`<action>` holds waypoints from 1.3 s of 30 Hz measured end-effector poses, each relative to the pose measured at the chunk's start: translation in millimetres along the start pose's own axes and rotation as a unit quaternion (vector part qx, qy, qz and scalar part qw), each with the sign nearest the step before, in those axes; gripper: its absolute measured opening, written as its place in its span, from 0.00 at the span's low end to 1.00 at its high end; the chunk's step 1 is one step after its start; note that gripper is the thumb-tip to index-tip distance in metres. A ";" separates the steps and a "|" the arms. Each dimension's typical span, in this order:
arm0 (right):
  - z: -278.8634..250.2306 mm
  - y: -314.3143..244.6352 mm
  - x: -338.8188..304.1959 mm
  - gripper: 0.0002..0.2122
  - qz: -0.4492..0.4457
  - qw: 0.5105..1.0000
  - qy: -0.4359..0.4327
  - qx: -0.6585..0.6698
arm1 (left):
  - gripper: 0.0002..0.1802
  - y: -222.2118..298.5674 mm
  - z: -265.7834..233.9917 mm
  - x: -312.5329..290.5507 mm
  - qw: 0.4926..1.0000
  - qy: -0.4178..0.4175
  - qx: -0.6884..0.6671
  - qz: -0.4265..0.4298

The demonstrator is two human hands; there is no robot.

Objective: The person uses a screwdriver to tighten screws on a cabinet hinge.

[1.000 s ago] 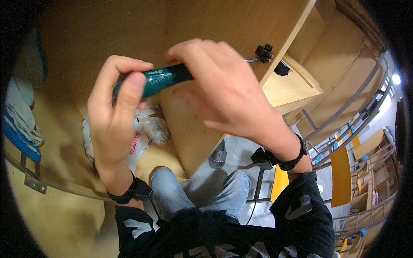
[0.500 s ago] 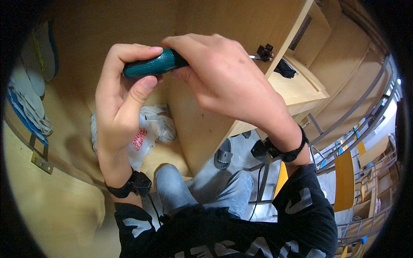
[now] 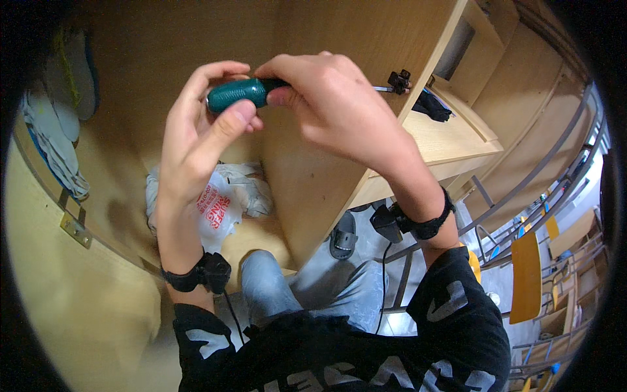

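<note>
A short, dark green cylinder (image 3: 232,95) with a textured surface and a black right-hand end is held level between my hands. What kind of thing it is I cannot make out. My left hand (image 3: 202,140) holds its green part, thumb along the lower side and other fingertips behind. The left index finger arches above it, a little apart. My right hand (image 3: 346,108) pinches the black end between thumb and forefinger; its back hides the rest of that end. Beyond the right knuckles, a thin metal rod (image 3: 381,88) leads to a black fitting (image 3: 399,81) by the cabinet panel.
Wooden cabinet walls (image 3: 313,196) surround my hands. A white plastic bag (image 3: 219,209) with red print lies on the cabinet floor beside crumpled cloth (image 3: 255,196). Insoles (image 3: 81,78) hang at the left. A shelf (image 3: 450,134) holds a dark item. Grey slipper (image 3: 343,236) below; yellow chairs (image 3: 526,277) right.
My left hand's grip has loosened, with the index finger lifted off the green cylinder and more of its left end showing. The cylinder has shifted slightly right. My right hand still pinches the black end.
</note>
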State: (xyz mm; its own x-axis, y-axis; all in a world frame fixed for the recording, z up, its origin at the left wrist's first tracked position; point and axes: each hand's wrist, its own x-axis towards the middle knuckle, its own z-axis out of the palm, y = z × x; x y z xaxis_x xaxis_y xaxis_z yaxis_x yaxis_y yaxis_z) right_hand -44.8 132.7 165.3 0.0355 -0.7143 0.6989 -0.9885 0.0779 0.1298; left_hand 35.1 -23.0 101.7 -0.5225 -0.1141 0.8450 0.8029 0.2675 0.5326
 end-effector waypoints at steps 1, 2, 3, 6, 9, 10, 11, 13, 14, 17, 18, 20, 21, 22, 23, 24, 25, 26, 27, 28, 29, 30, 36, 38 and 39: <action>5.4 4.2 -3.4 0.07 -0.028 0.999 0.039 -0.016 | 0.24 1.2 1.3 0.0 0.995 0.018 -0.057 -0.084; 7.7 2.9 -8.4 0.08 -0.019 0.998 0.061 -0.017 | 0.25 -3.2 -2.3 -1.9 0.988 -0.001 -0.093 -0.126; 9.5 1.7 -10.6 0.08 -0.021 0.998 0.062 -0.016 | 0.25 -6.1 -6.4 -1.8 0.988 0.000 -0.091 -0.124; 9.5 1.2 -13.3 0.13 0.006 0.998 0.034 -0.049 | 0.17 -7.1 -10.3 2.3 0.986 -0.017 -0.024 -0.164; 0.9 1.7 -6.2 0.09 -0.019 0.997 0.073 -0.024 | 0.13 -0.8 -3.0 5.6 0.997 0.017 0.070 0.018; -5.1 2.6 -2.7 0.09 -0.017 0.999 0.020 -0.041 | 0.16 -2.2 -12.1 6.1 0.994 -0.027 0.094 0.047; -8.7 1.6 0.5 0.09 -0.015 0.998 -0.033 -0.058 | 0.16 -0.4 -9.7 5.1 0.994 -0.026 0.093 0.044; -10.4 -1.4 -0.9 0.09 0.019 0.998 -0.035 -0.052 | 0.21 2.7 1.6 5.6 0.999 0.044 0.012 0.004; -8.3 -1.1 -3.6 0.10 -0.006 0.997 0.007 -0.083 | 0.26 3.5 -2.7 3.5 0.997 0.020 -0.036 -0.065; 0.9 2.1 -3.8 0.10 -0.056 0.988 0.089 -0.117 | 0.26 3.5 -15.8 6.3 0.974 -0.048 -0.099 -0.199; 2.5 2.8 -4.0 0.10 -0.074 0.982 0.120 -0.126 | 0.26 2.9 -16.2 7.0 0.974 -0.049 -0.100 -0.199; -10.0 -1.5 -4.0 0.11 -0.048 0.992 0.090 -0.075 | 0.30 1.5 -15.9 9.5 0.990 -0.071 -0.062 -0.101; -12.5 -2.2 -4.2 0.12 -0.025 0.998 0.059 -0.020 | 0.30 3.5 -16.8 7.6 0.990 -0.069 -0.062 -0.103; -9.7 2.3 -5.5 0.14 0.007 0.997 0.014 0.069 | 0.28 8.8 -16.9 5.9 0.997 -0.072 -0.001 -0.037; -11.3 4.8 -4.4 0.14 0.006 0.997 0.012 0.072 | 0.26 13.1 -18.5 5.2 0.995 -0.075 0.060 0.029; -20.1 4.3 -3.6 0.15 0.004 0.998 -0.043 0.041 | 0.26 13.0 -30.2 10.9 0.980 -0.137 0.128 0.069; -25.1 3.0 -3.3 0.15 0.001 0.995 -0.099 0.011 | 0.26 12.1 -27.3 9.3 0.980 -0.137 0.126 0.069; -22.8 -1.4 -3.3 0.11 0.015 0.998 -0.058 -0.006 | 0.26 9.2 -21.6 6.3 0.993 -0.096 0.062 0.035; -20.2 -1.9 -3.4 0.11 0.014 0.998 -0.056 -0.006 | 0.25 8.3 -14.4 5.2 0.998 -0.057 0.001 0.002; -16.0 -1.2 -5.0 0.09 -0.017 0.999 -0.006 -0.048 | 0.26 10.9 0.7 2.9 0.999 0.030 -0.016 -0.001; -11.8 -0.9 -6.3 0.08 -0.048 0.994 0.044 -0.090 | 0.26 11.6 -6.1 3.0 0.999 0.030 -0.014 0.001; -6.4 -0.8 -6.5 0.08 -0.052 0.989 0.086 -0.110 | 0.23 8.6 -19.3 3.6 0.989 -0.028 -0.086 -0.121; -9.9 -3.6 -4.8 0.10 -0.005 0.999 0.050 0.001 | 0.21 8.3 -16.6 2.7 0.987 -0.060 -0.111 -0.096; -8.6 -4.5 -3.3 0.09 -0.015 1.000 0.024 0.000 | 0.26 17.2 -12.9 2.6 0.997 -0.048 -0.049 -0.045; -10.9 -5.6 -5.0 0.09 -0.019 1.000 -0.003 -0.009 | 0.31 18.5 -9.4 2.4 0.999 -0.043 0.004 0.008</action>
State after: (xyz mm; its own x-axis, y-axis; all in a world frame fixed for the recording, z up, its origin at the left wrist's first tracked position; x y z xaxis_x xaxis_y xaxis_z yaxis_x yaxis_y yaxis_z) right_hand -37.8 143.4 168.7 0.0714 -0.7211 0.6892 -0.9836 0.0639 0.1687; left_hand 51.4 -27.2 114.1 -0.5325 -0.0281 0.8459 0.8092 0.2761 0.5186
